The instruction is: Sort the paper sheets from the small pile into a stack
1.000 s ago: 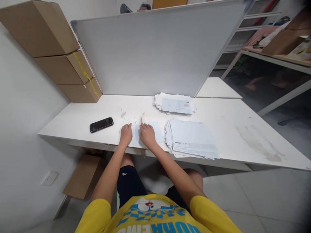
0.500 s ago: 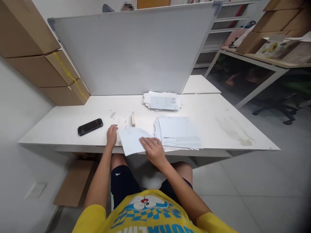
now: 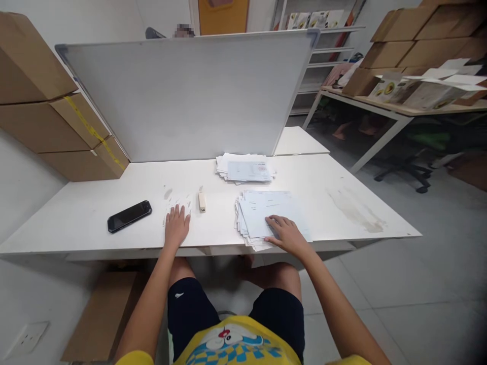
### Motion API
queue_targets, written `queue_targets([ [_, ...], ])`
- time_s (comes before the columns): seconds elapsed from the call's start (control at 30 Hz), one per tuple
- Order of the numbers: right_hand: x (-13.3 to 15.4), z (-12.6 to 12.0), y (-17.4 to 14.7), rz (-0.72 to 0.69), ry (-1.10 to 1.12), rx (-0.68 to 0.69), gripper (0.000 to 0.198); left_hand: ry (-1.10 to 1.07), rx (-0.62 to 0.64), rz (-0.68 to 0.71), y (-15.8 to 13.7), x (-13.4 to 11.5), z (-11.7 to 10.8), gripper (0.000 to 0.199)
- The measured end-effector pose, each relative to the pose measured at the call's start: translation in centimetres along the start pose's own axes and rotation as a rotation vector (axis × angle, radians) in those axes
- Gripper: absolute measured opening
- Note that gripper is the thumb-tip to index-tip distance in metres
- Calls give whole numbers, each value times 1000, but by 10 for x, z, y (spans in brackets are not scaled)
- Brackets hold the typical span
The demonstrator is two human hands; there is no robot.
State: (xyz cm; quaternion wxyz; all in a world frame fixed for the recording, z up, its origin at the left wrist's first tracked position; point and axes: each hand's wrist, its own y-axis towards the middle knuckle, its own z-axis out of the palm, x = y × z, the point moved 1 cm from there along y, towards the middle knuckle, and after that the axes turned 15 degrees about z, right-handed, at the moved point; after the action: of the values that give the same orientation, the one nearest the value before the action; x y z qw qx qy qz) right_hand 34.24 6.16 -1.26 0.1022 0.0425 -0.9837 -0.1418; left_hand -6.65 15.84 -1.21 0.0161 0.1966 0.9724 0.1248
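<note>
My left hand point(image 3: 177, 225) lies flat on the white table, fingers spread, holding nothing. Just right of it is a small cream stapler-like block point(image 3: 202, 202); its exact kind is hard to make out. My right hand point(image 3: 286, 233) rests with fingers apart on a pile of pale blue printed paper sheets point(image 3: 258, 213), touching the top sheet near its right part. The pile's edges are uneven on the left and front. Behind it lies a second stack of papers point(image 3: 249, 171), its top sheet bearing a red stamp. A black phone point(image 3: 129, 216) lies left of my left hand.
A whiteboard point(image 3: 186, 96) stands upright along the table's back edge. Cardboard boxes point(image 3: 87, 165) are stacked at the left by the wall. Grey smudges point(image 3: 357, 210) mark the white table point(image 3: 319, 177) on the right. Beyond stands another table with boxes point(image 3: 429, 94); a person's head shows above the whiteboard.
The sheet between my hands has moved right onto the near pile, and my right hand has gone with it. My left hand has let go and flattened on the table. The view has shifted.
</note>
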Motion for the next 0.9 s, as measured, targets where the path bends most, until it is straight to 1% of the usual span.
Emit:
queue_targets([
  [0.07, -5, -8, 16, -5, 38, 20, 44, 12, 5, 1, 1, 1, 2, 58],
  [0.13, -6, -18, 44, 23, 104, -23, 40, 13, 7, 2, 1, 1, 5, 57],
  [0.2, 2, -23, 84, 83, 164, -79, 43, 7, 11, -1, 0, 1, 8, 57],
  [0.27, 19, -19, 129, 115, 197, -79, 46, -2, 17, -7, -3, 1, 12, 56],
  [0.37, 53, -1, 193, 119, 180, 28, 49, -9, 20, -15, -7, 1, 15, 54],
  [0.43, 68, 14, 223, 172, 120, 136, 55, -10, 12, -17, -9, 0, 17, 53],
  [0.47, 70, 21, 234, 206, 89, 185, 58, -9, 6, -18, -10, 0, 18, 53],
  [0.5, 70, 28, 243, 235, 63, 223, 61, -6, -1, -19, -12, -1, 19, 52],
  [0.57, 59, 40, 255, 277, 28, 258, 65, 2, -10, -20, -13, -4, 19, 52],
  [0.7, 26, 61, 265, 327, -73, 247, 72, 12, 7, -26, -14, -12, 14, 53],
  [0.8, 12, 72, 264, 291, -130, 248, 72, -5, 30, -36, -14, -16, 9, 53],
  [0.9, 8, 77, 260, 245, -143, 281, 78, -31, 49, -46, -14, -18, 9, 54],
])
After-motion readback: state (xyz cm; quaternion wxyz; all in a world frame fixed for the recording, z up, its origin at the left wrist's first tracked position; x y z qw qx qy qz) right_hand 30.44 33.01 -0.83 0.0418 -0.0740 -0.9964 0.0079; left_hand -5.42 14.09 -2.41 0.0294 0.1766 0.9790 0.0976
